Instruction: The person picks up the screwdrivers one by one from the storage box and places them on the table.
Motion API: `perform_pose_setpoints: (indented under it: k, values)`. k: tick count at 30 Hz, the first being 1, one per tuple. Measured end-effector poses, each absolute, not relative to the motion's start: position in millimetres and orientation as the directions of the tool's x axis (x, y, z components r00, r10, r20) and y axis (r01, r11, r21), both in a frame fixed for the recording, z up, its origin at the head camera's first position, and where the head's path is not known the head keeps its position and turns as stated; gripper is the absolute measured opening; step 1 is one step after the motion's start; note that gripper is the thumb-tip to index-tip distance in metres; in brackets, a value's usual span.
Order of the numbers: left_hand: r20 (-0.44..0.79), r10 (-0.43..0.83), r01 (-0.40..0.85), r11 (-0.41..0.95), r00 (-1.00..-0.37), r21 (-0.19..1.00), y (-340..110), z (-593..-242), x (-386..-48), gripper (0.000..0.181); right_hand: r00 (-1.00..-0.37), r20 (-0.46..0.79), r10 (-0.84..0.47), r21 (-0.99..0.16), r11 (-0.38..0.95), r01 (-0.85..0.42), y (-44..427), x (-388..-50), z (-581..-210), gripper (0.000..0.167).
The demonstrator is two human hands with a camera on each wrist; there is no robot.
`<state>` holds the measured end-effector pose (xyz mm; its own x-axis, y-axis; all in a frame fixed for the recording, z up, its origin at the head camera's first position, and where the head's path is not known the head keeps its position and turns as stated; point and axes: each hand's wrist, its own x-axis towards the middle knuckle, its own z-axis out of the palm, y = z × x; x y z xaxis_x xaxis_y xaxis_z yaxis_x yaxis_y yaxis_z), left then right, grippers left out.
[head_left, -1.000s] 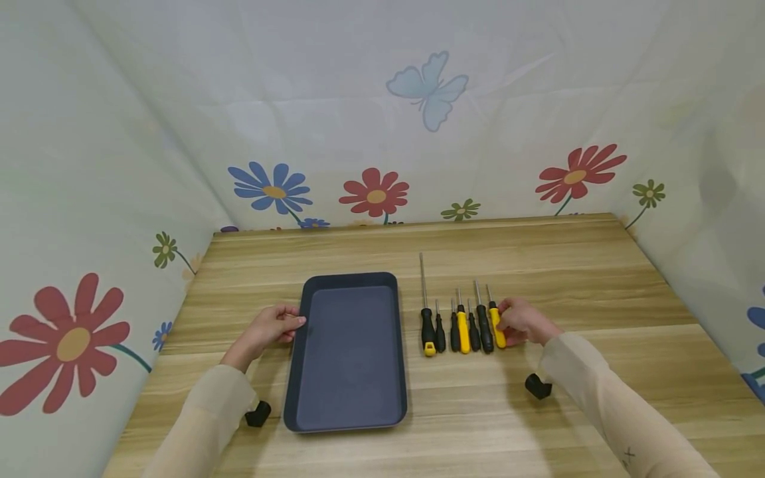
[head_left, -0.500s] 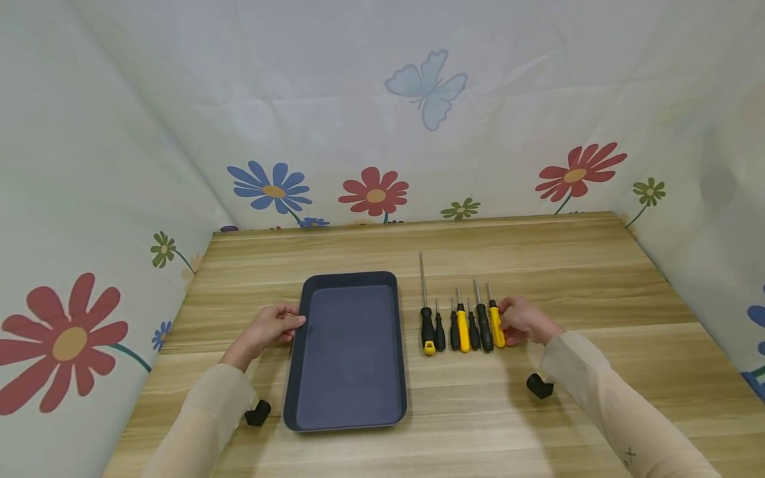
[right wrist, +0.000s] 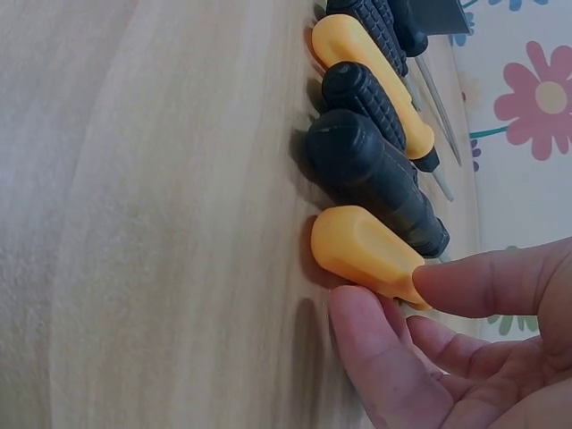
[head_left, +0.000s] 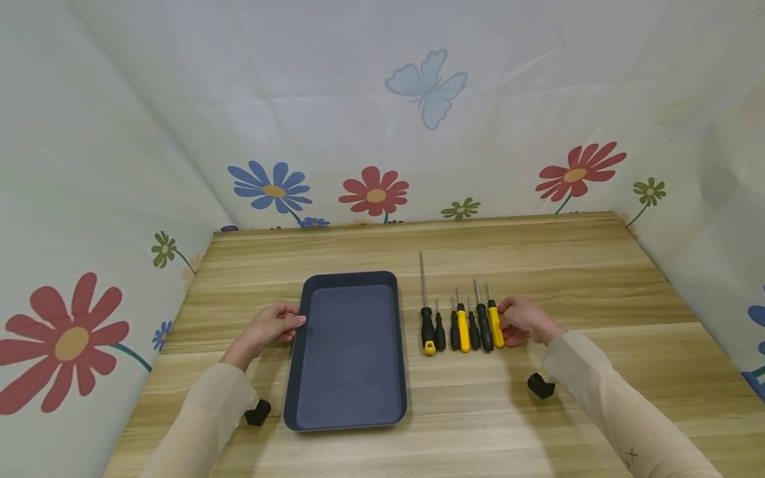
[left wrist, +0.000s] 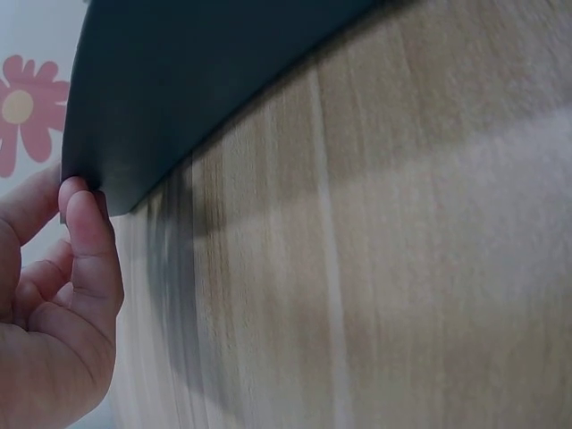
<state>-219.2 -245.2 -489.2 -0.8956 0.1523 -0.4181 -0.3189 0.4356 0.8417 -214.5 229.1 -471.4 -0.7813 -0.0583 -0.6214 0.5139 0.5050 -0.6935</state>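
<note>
My left hand [head_left: 276, 324] pinches the left rim of a dark blue-grey rectangular tray [head_left: 351, 358], thumb and fingers on its wall [left wrist: 170, 98] in the left wrist view. At the right end of a row of screwdrivers lies a yellow-handled screwdriver [head_left: 496, 325]. My right hand [head_left: 526, 321] is against the right side of that handle. In the right wrist view, one fingertip touches the yellow handle [right wrist: 362, 246] and another digit lies close beside it; neither wraps round it. Left of it lies a thick black screwdriver [head_left: 483, 326].
More screwdrivers lie tips away: a small black one [head_left: 474, 330], a yellow one [head_left: 463, 330], another small black one [head_left: 455, 332], then a black one [head_left: 439, 330] and a long-shafted black one [head_left: 427, 328] nearest the tray. Flowered cloth walls [head_left: 335, 119] enclose the wooden table [head_left: 574, 265].
The rightmost yellow screwdriver has shifted very slightly left, and my right fingers overlap its handle less than before. My left hand and the tray stay in place.
</note>
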Motion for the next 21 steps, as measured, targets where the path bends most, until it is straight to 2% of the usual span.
perform_pose_setpoints:
  k: [6,11,14,18,21]
  values:
    - [-0.409,0.146,-0.311,0.442,-0.901,0.842,-241,-487,-218,0.044,-0.804,-0.59,-0.067,-0.715,0.505,0.483,235,-214,-466,0.034]
    - [-0.391,0.152,-0.285,0.459,-0.908,0.841,-239,-485,-216,0.043,-0.855,-0.515,-0.063,-0.758,0.498,0.421,243,-218,-456,0.036]
    - [-0.372,0.154,-0.264,0.465,-0.915,0.845,-240,-483,-219,0.043,-0.895,-0.446,-0.023,-0.76,0.537,0.365,248,-221,-449,0.036]
    - [-0.291,0.133,-0.199,0.464,-0.947,0.863,-240,-476,-226,0.039,-0.969,-0.245,0.028,-0.719,0.665,0.201,255,-227,-439,0.034]
    - [-0.187,0.077,-0.125,0.496,-0.979,0.859,-241,-469,-235,0.035,-0.997,-0.048,0.053,-0.643,0.763,0.072,259,-231,-435,0.035]
